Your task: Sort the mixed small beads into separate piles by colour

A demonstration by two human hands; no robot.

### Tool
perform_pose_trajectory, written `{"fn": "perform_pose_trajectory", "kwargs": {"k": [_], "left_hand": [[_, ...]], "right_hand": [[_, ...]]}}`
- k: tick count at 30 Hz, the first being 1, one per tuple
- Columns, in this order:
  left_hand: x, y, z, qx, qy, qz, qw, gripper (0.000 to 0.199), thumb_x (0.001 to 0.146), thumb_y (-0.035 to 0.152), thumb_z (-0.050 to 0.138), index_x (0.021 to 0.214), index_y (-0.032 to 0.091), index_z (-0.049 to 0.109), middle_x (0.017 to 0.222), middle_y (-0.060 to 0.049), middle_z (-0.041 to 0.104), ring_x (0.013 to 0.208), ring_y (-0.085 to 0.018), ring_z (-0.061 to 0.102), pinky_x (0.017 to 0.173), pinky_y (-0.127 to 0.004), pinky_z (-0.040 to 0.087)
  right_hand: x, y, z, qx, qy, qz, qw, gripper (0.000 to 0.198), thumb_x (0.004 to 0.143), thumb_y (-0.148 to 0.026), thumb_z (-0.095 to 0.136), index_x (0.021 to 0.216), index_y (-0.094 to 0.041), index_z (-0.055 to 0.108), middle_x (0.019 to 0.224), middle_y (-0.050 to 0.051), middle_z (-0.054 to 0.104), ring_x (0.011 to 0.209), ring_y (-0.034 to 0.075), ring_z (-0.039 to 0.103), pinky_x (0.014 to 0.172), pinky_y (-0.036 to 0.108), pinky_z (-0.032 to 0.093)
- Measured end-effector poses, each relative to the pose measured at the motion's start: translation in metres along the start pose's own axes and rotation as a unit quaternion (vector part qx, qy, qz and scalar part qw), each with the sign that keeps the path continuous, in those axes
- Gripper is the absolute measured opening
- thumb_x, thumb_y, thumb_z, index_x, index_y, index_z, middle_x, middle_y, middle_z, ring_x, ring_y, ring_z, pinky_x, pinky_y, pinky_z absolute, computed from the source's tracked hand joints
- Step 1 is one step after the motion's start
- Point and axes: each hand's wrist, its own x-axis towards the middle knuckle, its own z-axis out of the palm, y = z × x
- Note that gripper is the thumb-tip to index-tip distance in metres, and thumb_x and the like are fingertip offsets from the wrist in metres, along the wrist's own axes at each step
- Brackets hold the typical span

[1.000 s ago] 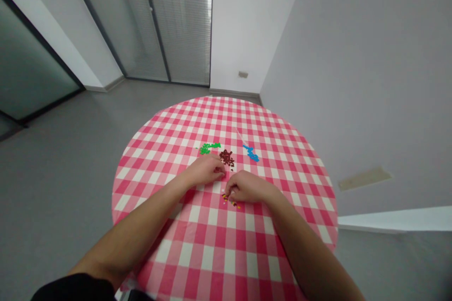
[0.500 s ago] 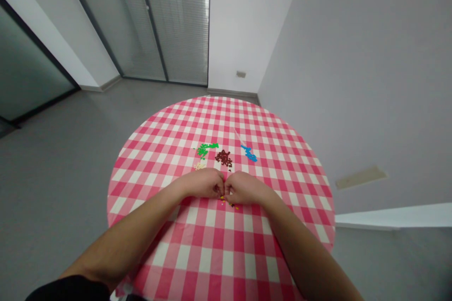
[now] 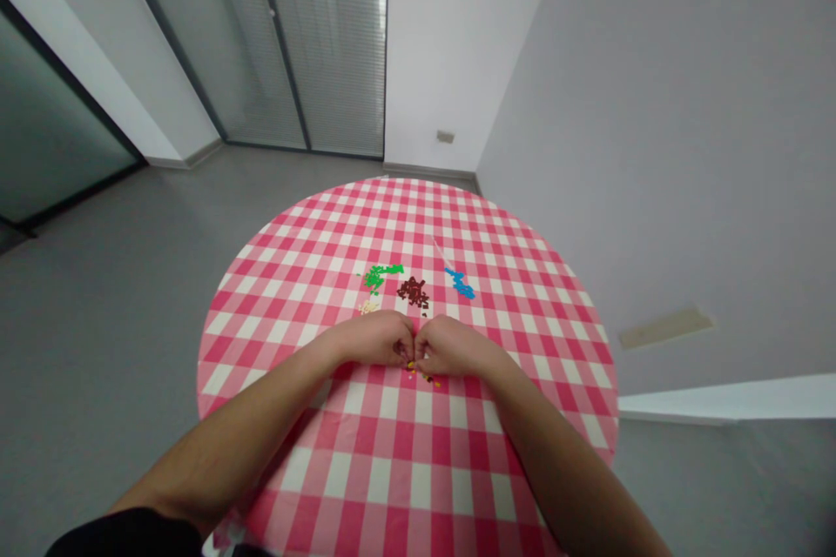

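Observation:
My left hand (image 3: 388, 338) and my right hand (image 3: 446, 346) meet knuckle to knuckle low over the table, both closed with fingers curled in a pinch. Whatever they hold is too small and too covered to name. Right at the fingertips shows a tiny yellow piece (image 3: 411, 365). Just below my right hand lies a short row of yellow and dark pieces (image 3: 431, 380). Beyond the hands are loose heaps of small pieces: dark brown ones (image 3: 414, 291), green ones (image 3: 374, 278), blue ones (image 3: 461, 284) and cream ones (image 3: 369, 307), the last partly behind my left hand.
A round table with a red and white checked cloth (image 3: 366, 487) carries everything. A thin pale strand (image 3: 442, 252) runs back from the blue heap. Past the table stand a glass partition (image 3: 333, 43) and a grey wall (image 3: 653, 148) on the right.
Almost nothing differs. Both hands stay pressed together over the same spot, and the heaps lie as before; the view has shifted very slightly.

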Motion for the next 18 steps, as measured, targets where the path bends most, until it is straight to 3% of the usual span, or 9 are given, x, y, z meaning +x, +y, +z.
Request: {"fn": "perform_pose_trajectory", "kwargs": {"k": [7, 12, 18], "left_hand": [[0.001, 0.008, -0.002, 0.009, -0.002, -0.021, 1.000, 0.015, 0.073, 0.003, 0.067, 0.074, 0.017, 0.073, 0.079, -0.002, 0.069, 0.072, -0.014, 0.062, 0.066, -0.021, 0.044], [0.003, 0.009, -0.001, -0.001, -0.007, -0.017, 1.000, 0.016, 0.075, 0.004, 0.070, 0.081, 0.018, 0.074, 0.079, -0.001, 0.068, 0.077, -0.014, 0.062, 0.070, -0.022, 0.045], [0.004, 0.013, -0.001, 0.005, -0.024, -0.019, 1.000, 0.014, 0.077, 0.005, 0.068, 0.078, 0.019, 0.073, 0.078, -0.001, 0.067, 0.077, -0.014, 0.061, 0.070, -0.024, 0.044]], "right_hand": [[-0.013, 0.007, -0.015, 0.088, 0.017, 0.009, 0.996, 0.013, 0.068, -0.013, 0.062, 0.072, -0.017, 0.074, 0.059, -0.002, 0.064, 0.052, 0.009, 0.050, 0.049, 0.021, 0.032], [-0.021, 0.028, -0.032, 0.091, 0.079, 0.086, 0.989, 0.010, 0.071, -0.013, 0.063, 0.070, -0.016, 0.073, 0.058, -0.002, 0.063, 0.053, 0.010, 0.049, 0.053, 0.022, 0.034], [-0.014, 0.047, -0.025, 0.084, 0.127, 0.137, 0.979, 0.010, 0.077, -0.016, 0.065, 0.072, -0.016, 0.073, 0.068, 0.003, 0.070, 0.061, 0.013, 0.058, 0.058, 0.024, 0.038]]}}
